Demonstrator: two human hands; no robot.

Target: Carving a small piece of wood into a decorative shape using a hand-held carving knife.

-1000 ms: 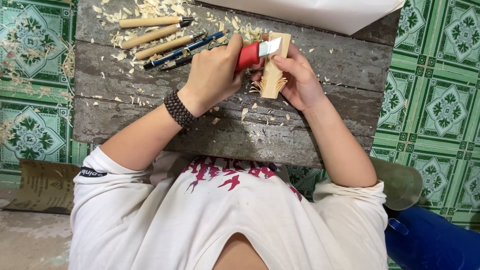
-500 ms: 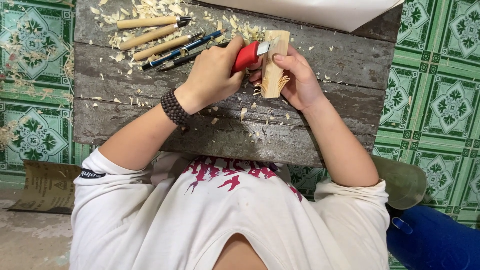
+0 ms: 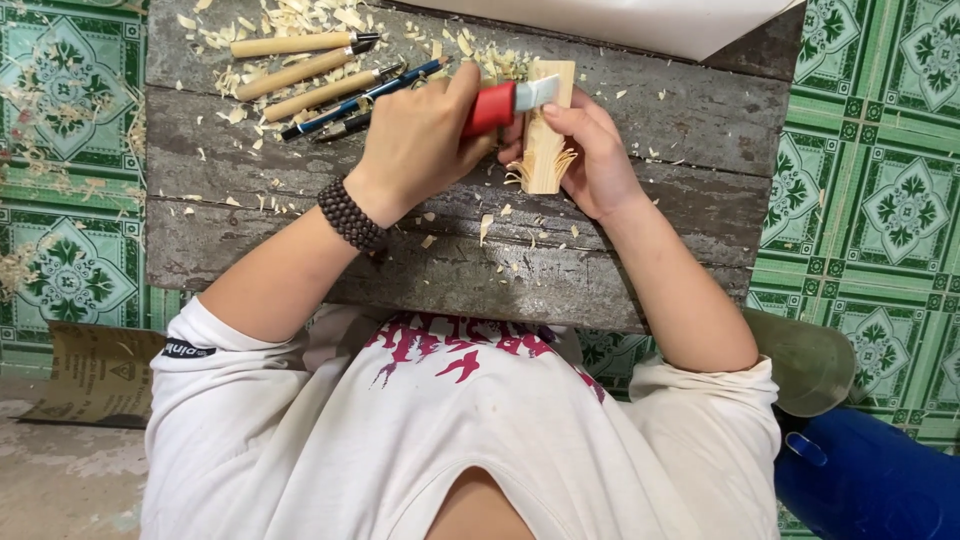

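Both forearms are reaching forward from the white-sleeved shoulders and converging over the desk [image 3: 250, 215], elbows spread wide and wrists angling inward. The left hand [image 3: 420, 140], on the left of the view, is curling into a closed grip around the red handle of a knife [image 3: 497, 103], knuckles facing up, a dark beaded bracelet sitting on its wrist. The right hand [image 3: 595, 150] is cupping a small wooden block [image 3: 548, 135] from the side away from the knife, fingers wrapped behind it and the thumb pressing on its face just beside the blade.
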